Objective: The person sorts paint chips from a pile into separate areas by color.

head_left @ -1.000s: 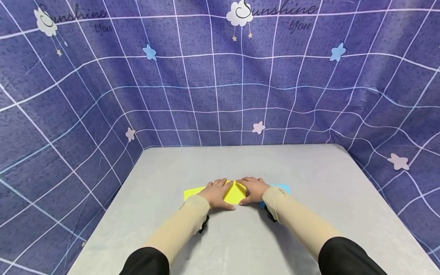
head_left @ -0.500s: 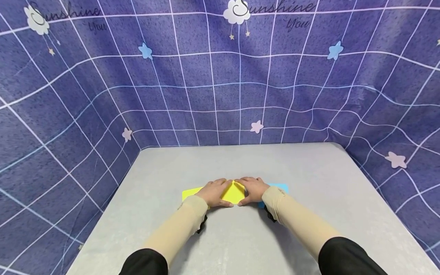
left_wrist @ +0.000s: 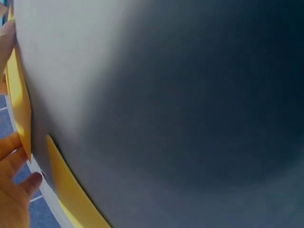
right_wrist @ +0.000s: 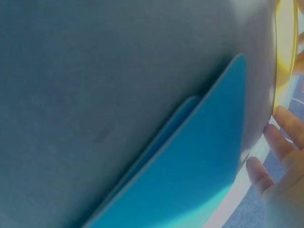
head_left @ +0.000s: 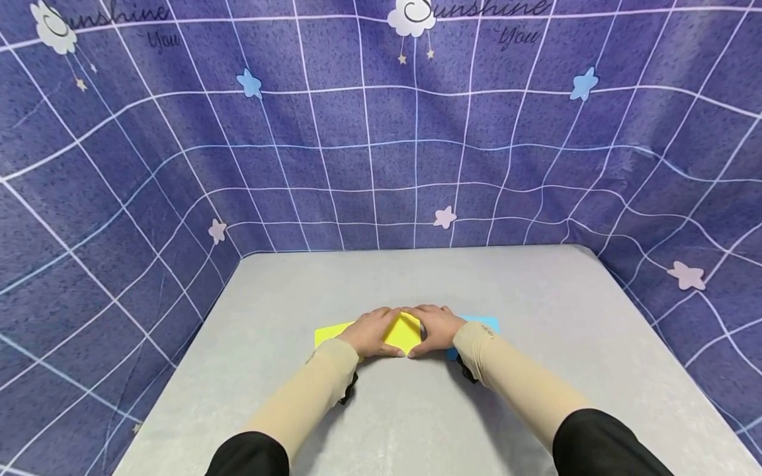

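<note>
A thin yellow sheet (head_left: 404, 332) lies between my two hands on the table. My left hand (head_left: 372, 332) holds its left side, thumb toward me and fingers at the far edge. My right hand (head_left: 439, 328) holds the right side in the same way, and the fingertips of both hands come close together at the far corner. From the left wrist, the yellow sheet (left_wrist: 20, 104) looks bowed, with fingers at its end. A second yellow sheet (head_left: 331, 332) lies under my left wrist, partly hidden. Blue sheets (right_wrist: 185, 156) with rounded corners, one overlapping another, lie below my right wrist.
The pale grey table (head_left: 405, 277) extends around both hands. A purple-blue curtain (head_left: 333, 165) with a white grid, stars and clouds hangs behind and along the sides.
My hands have drawn slightly closer together around the yellow sheet, leaving a narrower stretch of it showing. The head view has shifted a little. The other sheets lie as before.
</note>
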A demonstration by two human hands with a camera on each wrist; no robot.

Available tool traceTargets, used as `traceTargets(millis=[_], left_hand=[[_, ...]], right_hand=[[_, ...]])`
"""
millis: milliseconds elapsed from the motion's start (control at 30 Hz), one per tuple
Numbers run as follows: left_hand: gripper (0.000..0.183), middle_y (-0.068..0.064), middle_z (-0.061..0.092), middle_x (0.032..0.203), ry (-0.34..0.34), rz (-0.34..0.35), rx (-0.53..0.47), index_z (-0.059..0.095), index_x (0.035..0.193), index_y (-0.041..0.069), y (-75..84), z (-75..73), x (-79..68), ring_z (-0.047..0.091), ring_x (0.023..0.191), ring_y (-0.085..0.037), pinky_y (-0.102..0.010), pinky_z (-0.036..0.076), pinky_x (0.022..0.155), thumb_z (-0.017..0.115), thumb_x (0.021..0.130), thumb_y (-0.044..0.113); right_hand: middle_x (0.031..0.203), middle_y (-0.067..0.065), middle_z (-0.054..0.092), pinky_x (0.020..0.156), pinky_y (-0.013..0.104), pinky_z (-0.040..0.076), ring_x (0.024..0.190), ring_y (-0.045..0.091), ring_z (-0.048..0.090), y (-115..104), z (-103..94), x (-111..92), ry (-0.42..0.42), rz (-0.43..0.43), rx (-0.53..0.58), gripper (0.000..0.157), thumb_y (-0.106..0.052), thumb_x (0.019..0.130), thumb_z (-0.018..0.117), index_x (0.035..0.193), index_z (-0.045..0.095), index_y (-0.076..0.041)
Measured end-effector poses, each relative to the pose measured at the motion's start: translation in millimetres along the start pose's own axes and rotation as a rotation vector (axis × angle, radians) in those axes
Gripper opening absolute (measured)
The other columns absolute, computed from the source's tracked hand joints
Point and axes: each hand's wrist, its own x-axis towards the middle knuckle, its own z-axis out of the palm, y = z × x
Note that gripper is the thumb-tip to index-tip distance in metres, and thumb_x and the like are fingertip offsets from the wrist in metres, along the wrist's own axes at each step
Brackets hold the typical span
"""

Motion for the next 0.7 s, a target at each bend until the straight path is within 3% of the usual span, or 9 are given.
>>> traceTargets(millis=[133,433,700], left_hand=[[0.102,-0.012,0.054,0.141,0.018,-0.012,-0.014,0.036,0.159,0.013,-0.8,1.5,-0.9,0.057,0.123,-0.026,-0.042,0.05,0.1,0.079,0.082,0.065],[0.122,-0.011,0.048,0.137,-0.007,-0.028,-0.05,0.031,0.162,0.009,4.3,-2.2,-4.1,0.056,0.113,-0.022,-0.039,0.053,0.093,0.084,0.072,0.071],[0.116,-0.007,0.048,0.124,-0.005,0.02,0.048,0.049,0.152,0.002,4.2,-0.5,-3.9,0.049,0.11,-0.022,-0.038,0.047,0.096,0.082,0.069,0.076]], right_hand=[[0.148,0.012,0.052,0.108,0.064,0.035,0.136,0.033,0.049,1.2,0.9,0.4,0.003,-0.006,-0.002,0.104,-0.057,0.077,0.087,0.161,0.039,-0.02],[0.152,0.01,0.051,0.11,0.061,0.036,0.141,0.03,0.045,0.6,3.6,-1.1,-0.02,-0.003,-0.062,0.101,-0.058,0.077,0.086,0.158,0.043,-0.013],[0.153,0.008,0.047,0.11,0.057,0.036,0.142,0.032,0.041,-0.4,7.4,-0.7,-0.044,-0.013,-0.152,0.1,-0.067,0.077,0.081,0.154,0.05,-0.012]])
